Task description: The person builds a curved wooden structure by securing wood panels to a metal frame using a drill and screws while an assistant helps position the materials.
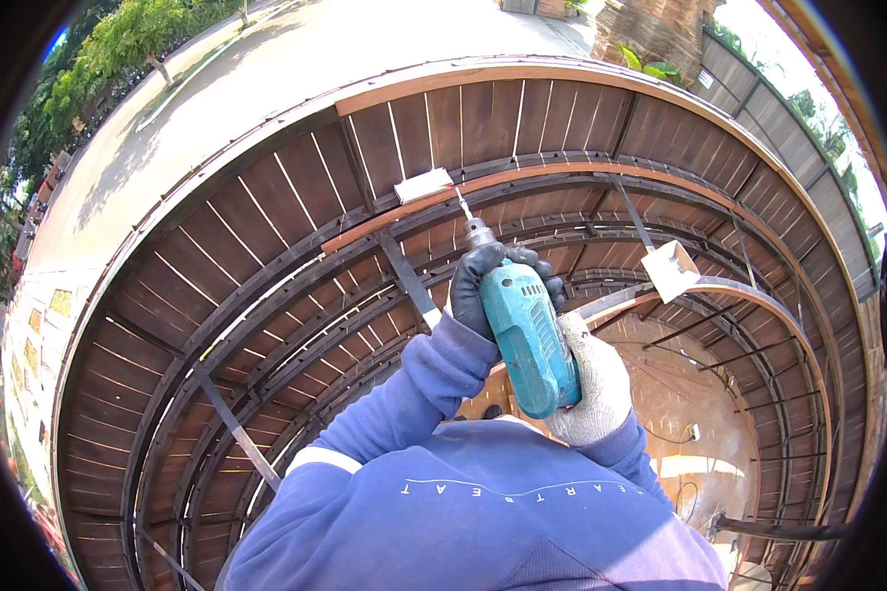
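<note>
A teal power drill (530, 340) is held between my two hands, its body slanting up and to the left. My left hand (478, 286), in a black glove, wraps around the front of the drill just behind the metal chuck (479, 233). Wearing a whitish knit glove, my right hand (596, 379) grips the rear end; some of its fingers are hidden by the drill. The thin bit ends at or very near a reddish-brown curved rail (542, 170); contact is unclear. A white block-like piece (424, 185) rests on that rail, left of the bit tip.
Dark curved metal bars and slatted brown planks (483, 118) sweep around me. A white square piece (671, 270) sits on an inner curved rail at right. Below lies a brown floor (670, 394) with a cable. Slanted metal struts (238, 433) cross at left.
</note>
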`<state>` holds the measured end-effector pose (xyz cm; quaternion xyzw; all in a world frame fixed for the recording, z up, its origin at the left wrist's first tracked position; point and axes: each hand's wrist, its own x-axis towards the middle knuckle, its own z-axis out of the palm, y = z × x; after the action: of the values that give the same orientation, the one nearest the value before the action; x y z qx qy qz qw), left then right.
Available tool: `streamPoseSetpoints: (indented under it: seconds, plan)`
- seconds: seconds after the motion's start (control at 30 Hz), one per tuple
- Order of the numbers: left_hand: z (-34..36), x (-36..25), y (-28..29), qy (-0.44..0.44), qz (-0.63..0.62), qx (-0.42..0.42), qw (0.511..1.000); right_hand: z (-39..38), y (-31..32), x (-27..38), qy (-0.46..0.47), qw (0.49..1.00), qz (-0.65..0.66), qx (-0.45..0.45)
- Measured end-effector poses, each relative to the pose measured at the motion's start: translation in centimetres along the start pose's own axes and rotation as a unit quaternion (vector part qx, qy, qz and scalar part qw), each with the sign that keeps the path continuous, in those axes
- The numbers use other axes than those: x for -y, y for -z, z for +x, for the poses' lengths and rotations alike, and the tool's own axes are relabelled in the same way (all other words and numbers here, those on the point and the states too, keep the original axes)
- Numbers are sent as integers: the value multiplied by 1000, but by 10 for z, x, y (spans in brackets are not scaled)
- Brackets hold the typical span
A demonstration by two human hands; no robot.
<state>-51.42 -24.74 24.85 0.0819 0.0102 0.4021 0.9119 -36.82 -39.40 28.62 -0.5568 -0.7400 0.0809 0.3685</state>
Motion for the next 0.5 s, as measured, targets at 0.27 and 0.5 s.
streamPoseSetpoints:
  seconds: [0.27,0.5]
  plan:
    - [46,-47,-15,-74,108,-16,991,69,-14,-8,-27,998,64,-3]
    - [110,-95,-3,-110,124,-27,986,143,-32,-50,-31,993,116,25]
